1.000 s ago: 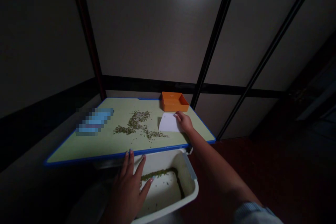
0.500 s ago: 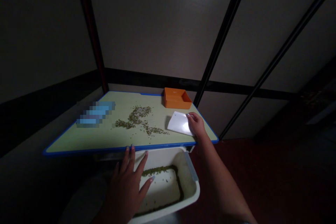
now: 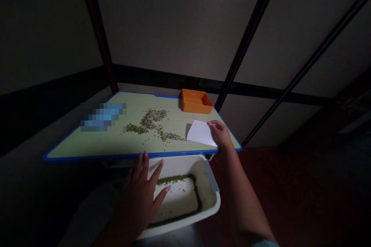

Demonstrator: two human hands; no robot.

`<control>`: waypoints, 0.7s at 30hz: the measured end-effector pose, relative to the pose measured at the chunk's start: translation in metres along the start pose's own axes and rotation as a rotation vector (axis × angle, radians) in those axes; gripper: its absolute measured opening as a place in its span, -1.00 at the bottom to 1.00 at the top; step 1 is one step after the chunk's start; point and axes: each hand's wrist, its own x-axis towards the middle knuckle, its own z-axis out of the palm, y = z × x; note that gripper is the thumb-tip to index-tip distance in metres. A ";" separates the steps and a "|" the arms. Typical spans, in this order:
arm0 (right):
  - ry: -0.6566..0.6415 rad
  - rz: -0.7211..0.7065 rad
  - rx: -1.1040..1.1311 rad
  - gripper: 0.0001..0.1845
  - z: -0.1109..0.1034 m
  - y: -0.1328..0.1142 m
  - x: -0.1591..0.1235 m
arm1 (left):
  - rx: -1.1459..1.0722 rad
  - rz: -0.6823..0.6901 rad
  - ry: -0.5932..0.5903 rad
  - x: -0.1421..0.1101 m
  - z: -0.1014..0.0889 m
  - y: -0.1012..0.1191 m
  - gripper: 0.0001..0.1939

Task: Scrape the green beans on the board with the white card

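Observation:
My right hand [image 3: 222,136] grips a white flat scraper card [image 3: 200,134], held tilted over the right part of the green table [image 3: 87,144] with a blue edge. A scatter of small green beans [image 3: 150,123] lies on the table to the card's left. My left hand [image 3: 142,193] rests with fingers spread on the near-left rim of a white plastic bin [image 3: 213,204]. The bin sits under the table's front edge and has green beans [image 3: 174,180] along its inside.
An orange tray [image 3: 196,101] stands at the table's far right corner. A blurred blue patch [image 3: 102,116] lies at the table's left. Dark wall panels with black frames rise behind. Dark reddish floor [image 3: 290,193] lies to the right.
My right hand has drawn the white card back from near the orange tray toward the table's front right and lifted its edge. The left hand stays on the bin.

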 end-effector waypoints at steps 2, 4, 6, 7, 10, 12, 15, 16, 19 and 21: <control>0.018 0.009 0.001 -0.56 0.000 -0.002 0.000 | -0.011 0.000 0.011 0.000 0.001 0.000 -0.44; 0.033 0.013 -0.009 -0.59 -0.001 -0.005 0.001 | -0.028 -0.015 -0.003 0.001 0.002 0.001 -0.44; 0.038 0.013 -0.017 -0.61 -0.001 -0.008 0.001 | -0.046 -0.032 -0.028 0.002 0.002 0.001 -0.45; 0.038 0.013 -0.018 -0.61 -0.001 -0.008 0.001 | -0.054 -0.035 -0.039 0.003 0.002 0.002 -0.45; 0.021 0.012 -0.003 -0.61 0.000 -0.008 0.000 | -0.064 -0.041 -0.051 0.004 0.001 0.003 -0.44; 0.007 0.010 0.010 -0.60 0.002 -0.006 0.000 | -0.064 -0.049 -0.058 0.005 0.000 0.004 -0.44; -0.003 0.006 0.022 -0.59 0.003 -0.005 0.000 | -0.064 -0.066 -0.079 0.005 -0.003 0.005 -0.46; -0.003 0.005 0.026 -0.58 0.003 -0.005 -0.001 | -0.065 -0.072 -0.088 0.005 -0.004 0.006 -0.47; -0.003 0.007 0.041 -0.58 0.001 -0.009 -0.002 | -0.061 -0.072 -0.092 0.006 -0.007 0.007 -0.47; -0.014 0.010 0.054 -0.59 0.000 -0.012 -0.003 | -0.059 -0.066 -0.086 0.007 -0.007 0.007 -0.46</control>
